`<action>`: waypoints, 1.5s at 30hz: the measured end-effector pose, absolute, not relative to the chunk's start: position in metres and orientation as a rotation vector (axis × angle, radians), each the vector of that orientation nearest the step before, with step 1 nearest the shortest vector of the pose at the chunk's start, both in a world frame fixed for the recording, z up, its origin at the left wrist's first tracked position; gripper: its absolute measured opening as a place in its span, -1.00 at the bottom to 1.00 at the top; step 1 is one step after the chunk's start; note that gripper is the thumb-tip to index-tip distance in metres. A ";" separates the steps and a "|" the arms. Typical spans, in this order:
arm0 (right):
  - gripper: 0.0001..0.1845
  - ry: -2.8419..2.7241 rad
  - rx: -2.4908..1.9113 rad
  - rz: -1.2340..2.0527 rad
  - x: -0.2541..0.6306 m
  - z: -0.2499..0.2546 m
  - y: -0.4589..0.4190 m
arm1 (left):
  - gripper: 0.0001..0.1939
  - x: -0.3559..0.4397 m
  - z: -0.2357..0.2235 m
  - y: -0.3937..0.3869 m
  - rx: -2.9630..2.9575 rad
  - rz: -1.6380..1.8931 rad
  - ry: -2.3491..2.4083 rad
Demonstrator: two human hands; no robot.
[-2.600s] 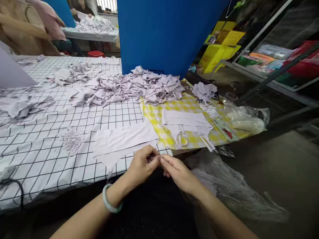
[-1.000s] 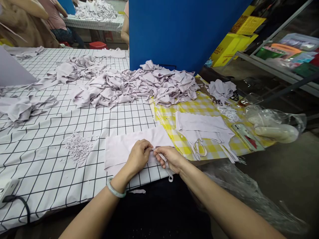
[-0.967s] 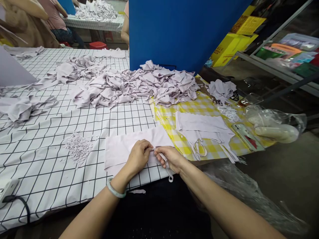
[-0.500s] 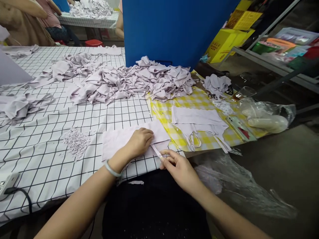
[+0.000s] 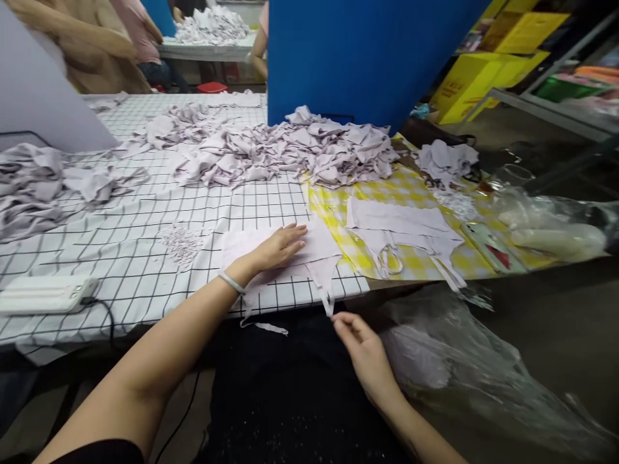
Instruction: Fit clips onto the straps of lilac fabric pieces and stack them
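A pale lilac fabric piece (image 5: 319, 241) lies flat at the near edge of the checked table (image 5: 145, 219). My left hand (image 5: 280, 246) rests flat on it, fingers stretched out, a pale bangle on the wrist. A thin strap (image 5: 327, 298) of the same fabric hangs off the table edge. My right hand (image 5: 363, 348) is below the edge over my dark lap, its fingertips pinched at the strap's lower end.
A big heap of crumpled lilac pieces (image 5: 290, 151) fills the table's middle, with more at the left (image 5: 33, 187). A finished stack (image 5: 401, 225) lies on the yellow check cloth (image 5: 333, 206). A white power strip (image 5: 43, 293) is near left; plastic bags (image 5: 459, 361) hang right.
My left hand went from pinching the fabric to lying flat on it. My right hand drew back off the table toward my lap, pulling the strap out straight over the edge.
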State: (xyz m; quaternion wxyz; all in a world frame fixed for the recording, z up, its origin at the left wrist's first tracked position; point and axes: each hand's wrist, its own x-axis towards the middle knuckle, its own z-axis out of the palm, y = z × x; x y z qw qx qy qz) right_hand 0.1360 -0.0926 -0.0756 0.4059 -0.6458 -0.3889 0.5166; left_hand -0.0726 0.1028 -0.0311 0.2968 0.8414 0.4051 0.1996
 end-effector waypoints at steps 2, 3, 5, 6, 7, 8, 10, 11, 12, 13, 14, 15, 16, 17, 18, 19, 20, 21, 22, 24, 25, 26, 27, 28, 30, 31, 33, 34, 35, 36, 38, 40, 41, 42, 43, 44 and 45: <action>-0.71 -1.296 -1.501 1.531 0.115 -0.079 -0.089 | -0.72 -0.099 -0.019 0.087 2.099 0.851 1.161; -0.70 -1.409 -1.417 1.607 0.101 -0.081 -0.084 | -0.76 -0.113 -0.014 0.074 2.045 0.967 1.198; -0.64 -1.550 -1.340 1.655 0.069 -0.085 -0.073 | -0.78 -0.137 -0.008 0.042 1.981 1.020 1.214; -0.61 -1.608 -1.349 1.648 0.055 -0.086 -0.067 | -0.74 -0.146 -0.008 0.025 1.963 0.968 1.197; -0.61 -1.669 -1.375 1.638 0.045 -0.086 -0.062 | -0.69 -0.153 -0.010 0.010 1.957 0.894 1.173; -0.66 -1.737 -1.407 1.628 0.038 -0.085 -0.058 | -0.62 -0.157 -0.013 -0.005 1.962 0.815 1.147; -0.81 -1.884 -1.430 1.605 0.037 -0.081 -0.055 | -0.52 -0.163 -0.020 -0.025 1.992 0.700 1.104; -0.85 -1.940 -1.410 1.597 0.040 -0.079 -0.056 | -0.50 -0.164 -0.024 -0.031 2.007 0.673 1.092; -0.85 -1.971 -1.376 1.591 0.044 -0.077 -0.058 | -0.48 -0.165 -0.027 -0.034 2.019 0.663 1.084; -0.86 -1.983 -1.337 1.577 0.048 -0.077 -0.061 | -0.47 -0.166 -0.029 -0.035 2.022 0.660 1.075; -0.88 -1.987 -1.304 1.548 0.049 -0.077 -0.064 | -0.47 -0.167 -0.030 -0.035 2.017 0.656 1.069; -0.85 -2.001 -1.292 1.497 0.047 -0.079 -0.067 | -0.46 -0.168 -0.030 -0.034 2.011 0.654 1.067; -0.76 -2.041 -1.310 1.429 0.043 -0.082 -0.069 | -0.45 -0.169 -0.030 -0.032 2.007 0.651 1.062; -0.68 -2.111 -1.349 1.349 0.038 -0.086 -0.071 | -0.44 -0.170 -0.030 -0.031 2.009 0.649 1.053; -0.67 -2.197 -1.388 1.260 0.032 -0.089 -0.072 | -0.43 -0.171 -0.030 -0.030 2.017 0.648 1.041; -0.71 -2.273 -1.403 1.177 0.028 -0.091 -0.073 | -0.44 -0.171 -0.030 -0.029 2.028 0.648 1.033; -0.79 -2.322 -1.384 1.125 0.027 -0.091 -0.073 | -0.45 -0.171 -0.030 -0.030 2.044 0.652 1.028; -0.83 -2.342 -1.332 1.119 0.030 -0.088 -0.072 | -0.47 -0.171 -0.030 -0.030 2.059 0.658 1.029; -0.82 -2.333 -1.267 1.150 0.037 -0.081 -0.072 | -0.49 -0.171 -0.030 -0.031 2.068 0.665 1.038; -0.79 -2.253 -1.168 1.252 0.063 -0.058 -0.068 | -0.59 -0.170 -0.033 -0.033 2.065 0.672 1.070; -0.78 -2.203 -1.159 1.289 0.078 -0.043 -0.065 | -0.66 -0.169 -0.034 -0.034 2.051 0.672 1.090; -0.77 -2.152 -1.171 1.293 0.093 -0.027 -0.059 | -0.74 -0.169 -0.036 -0.034 2.034 0.669 1.109; -0.78 -2.103 -1.196 1.274 0.106 -0.011 -0.052 | -0.80 -0.169 -0.037 -0.035 2.018 0.666 1.127; -0.79 -2.066 -1.222 1.243 0.116 0.005 -0.043 | -0.83 -0.169 -0.038 -0.034 2.006 0.666 1.140; -0.81 -2.059 -1.241 1.185 0.126 0.030 -0.020 | -0.83 -0.169 -0.038 -0.033 2.001 0.677 1.145; -0.82 -2.089 -1.228 1.170 0.126 0.040 -0.008 | -0.82 -0.169 -0.036 -0.032 2.005 0.677 1.138; -0.81 -2.184 -1.164 1.192 0.117 0.053 0.018 | -0.84 -0.165 -0.028 -0.029 1.995 0.649 1.124; -0.79 -2.232 -1.125 1.232 0.110 0.058 0.029 | -0.86 -0.161 -0.022 -0.026 1.975 0.643 1.135; -0.79 -2.276 -1.086 1.282 0.102 0.062 0.039 | -0.87 -0.155 -0.015 -0.024 1.939 0.666 1.157; -0.78 -2.317 -1.049 1.337 0.093 0.065 0.048 | -0.83 -0.148 -0.008 -0.021 1.885 0.716 1.178; -0.79 -2.380 -0.983 1.426 0.079 0.070 0.060 | -0.76 -0.133 0.003 -0.014 1.726 0.846 1.177; -0.83 -2.367 -0.945 1.374 0.072 0.071 0.064 | -0.79 -0.119 0.010 -0.008 1.539 0.961 1.135; -0.84 -2.301 -0.973 1.277 0.070 0.069 0.064 | -0.78 -0.113 0.011 -0.006 1.460 1.009 1.116; -0.84 -2.192 -1.038 1.157 0.070 0.065 0.062 | -0.76 -0.110 0.011 -0.006 1.396 1.060 1.114; -0.83 -2.058 -1.123 1.056 0.071 0.059 0.057 | -0.75 -0.107 0.010 -0.006 1.350 1.113 1.124; -0.81 -1.928 -1.209 1.030 0.073 0.052 0.052 | -0.75 -0.106 0.008 -0.008 1.321 1.160 1.138; -0.75 -1.808 -1.278 1.104 0.073 0.044 0.045 | -0.77 -0.105 0.006 -0.010 1.311 1.191 1.148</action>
